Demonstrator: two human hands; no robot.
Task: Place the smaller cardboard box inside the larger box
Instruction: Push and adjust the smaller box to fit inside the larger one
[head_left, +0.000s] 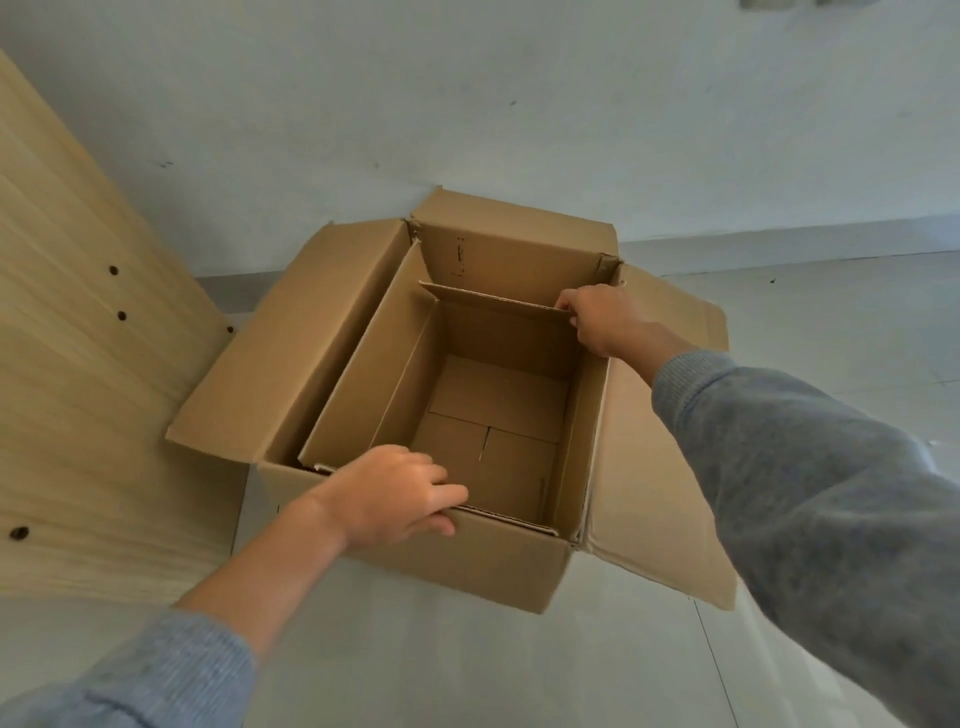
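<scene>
The larger cardboard box (467, 561) stands open on the floor with its flaps folded outward. Inside it sits the smaller cardboard box (493, 410), also open at the top and empty, its left flap leaning against the larger box's left wall. My left hand (395, 493) grips the near rim of the smaller box, fingers curled over the edge. My right hand (602, 317) holds the far right corner of its rim. Both arms wear grey sleeves.
A light wooden panel (78, 389) with several drilled holes stands on the left, close to the larger box's left flap. A pale wall (467, 104) rises behind the box. Grey tiled floor (831, 312) extends to the right and in front.
</scene>
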